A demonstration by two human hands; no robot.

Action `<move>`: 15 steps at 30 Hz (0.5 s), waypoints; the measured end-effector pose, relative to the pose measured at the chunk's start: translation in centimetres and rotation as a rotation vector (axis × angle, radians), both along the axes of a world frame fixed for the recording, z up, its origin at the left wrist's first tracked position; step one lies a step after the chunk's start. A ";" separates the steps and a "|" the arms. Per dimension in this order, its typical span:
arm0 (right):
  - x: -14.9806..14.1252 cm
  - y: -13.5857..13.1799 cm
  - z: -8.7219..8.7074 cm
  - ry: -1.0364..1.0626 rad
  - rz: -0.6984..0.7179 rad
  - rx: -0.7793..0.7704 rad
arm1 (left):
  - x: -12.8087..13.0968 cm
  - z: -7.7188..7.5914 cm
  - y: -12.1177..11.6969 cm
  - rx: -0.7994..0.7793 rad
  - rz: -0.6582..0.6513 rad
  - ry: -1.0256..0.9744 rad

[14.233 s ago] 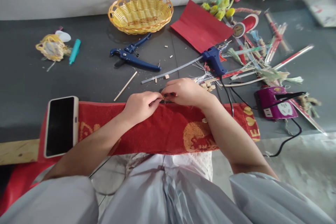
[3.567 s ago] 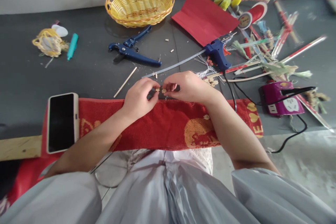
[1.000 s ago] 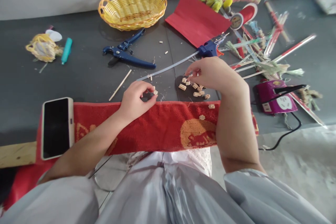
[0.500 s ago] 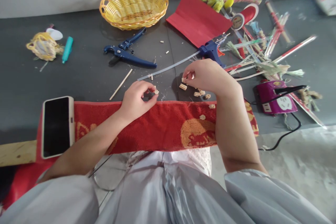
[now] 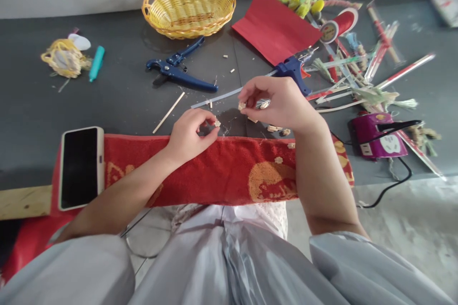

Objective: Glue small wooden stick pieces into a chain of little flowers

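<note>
Between the thumb and forefinger of my left hand (image 5: 191, 134) is a small pale flower-shaped bundle of short sticks (image 5: 217, 124). My right hand (image 5: 279, 105) pinches another such bundle (image 5: 242, 105), raised a little above the grey table and to the right of the left hand. More small stick bundles (image 5: 275, 128) lie below the right hand, partly hidden by it. One flower-shaped bundle (image 5: 278, 160) rests on the red towel (image 5: 214, 171) in front of me. A blue glue gun (image 5: 290, 70) lies just beyond my right hand, its long glue stick reaching left.
Blue cutting pliers (image 5: 179, 72) and a thin wooden stick (image 5: 168, 113) lie beyond my left hand. At the back stand a yellow basket (image 5: 189, 28) and a red sheet (image 5: 274, 28). Wrapped sticks and a purple power socket (image 5: 379, 136) crowd the right; a phone (image 5: 81, 168) lies left.
My right hand has lifted from the bundles on the table and moved left, a stick bundle in its fingertips. My left hand keeps its pinch; the whole view has shifted slightly.
</note>
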State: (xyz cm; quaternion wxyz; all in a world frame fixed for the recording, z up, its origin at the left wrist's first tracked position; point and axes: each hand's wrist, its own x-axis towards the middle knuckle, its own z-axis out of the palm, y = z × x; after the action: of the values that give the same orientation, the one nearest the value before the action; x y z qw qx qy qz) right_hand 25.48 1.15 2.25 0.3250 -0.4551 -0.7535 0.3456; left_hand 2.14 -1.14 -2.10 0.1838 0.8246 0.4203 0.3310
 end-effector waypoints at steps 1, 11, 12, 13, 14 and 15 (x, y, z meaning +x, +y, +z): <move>-0.2 0.0 -0.1 0.037 0.007 0.003 | 0.0 0.0 0.0 0.004 0.000 -0.010; -1.1 -0.3 -0.2 0.022 0.160 0.127 | 0.1 0.2 -0.3 -0.006 0.033 -0.108; -1.2 -0.3 -0.3 0.012 0.167 0.134 | 0.0 0.1 -0.3 -0.010 0.038 -0.107; -1.3 -0.3 -0.4 0.004 0.173 0.139 | 0.0 0.1 -0.3 -0.011 0.043 -0.104; -1.5 -0.4 -0.5 0.002 0.174 0.142 | 0.0 0.1 -0.2 -0.010 0.047 -0.100; -1.7 -0.4 -0.6 0.010 0.174 0.139 | 0.0 0.0 -0.2 -0.009 0.050 -0.097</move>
State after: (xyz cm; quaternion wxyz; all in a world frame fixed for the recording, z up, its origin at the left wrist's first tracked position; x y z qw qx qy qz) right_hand 23.83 0.76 1.62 0.3285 -0.3627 -0.8107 0.3215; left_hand 2.13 -1.36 -2.06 0.1994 0.7960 0.4327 0.3733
